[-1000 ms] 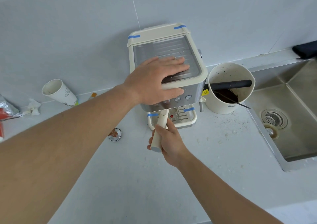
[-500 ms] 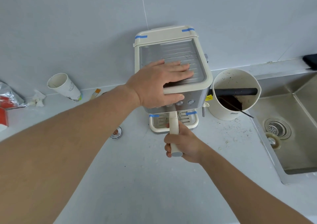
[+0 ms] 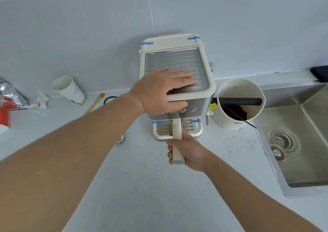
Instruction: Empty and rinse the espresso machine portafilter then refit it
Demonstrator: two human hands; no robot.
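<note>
Twisting the portafilter at the coffee machine

The portafilter [image 3: 177,141] sits under the machine [image 3: 177,82], handle running 12 to 6 o'clock, end toward the person; right hand [image 3: 188,153] wrapped round it, left hand [image 3: 165,89] flat on top, fingers spread. Likely locking or unlocking; next needs a sideways turn

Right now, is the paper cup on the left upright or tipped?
Tipped. The paper cup leans on its side by the wall, its open mouth facing up and left. The inside looks empty.

light: bright, even, soft shadows; focus: sharp; edges: wide-angle bending
</note>
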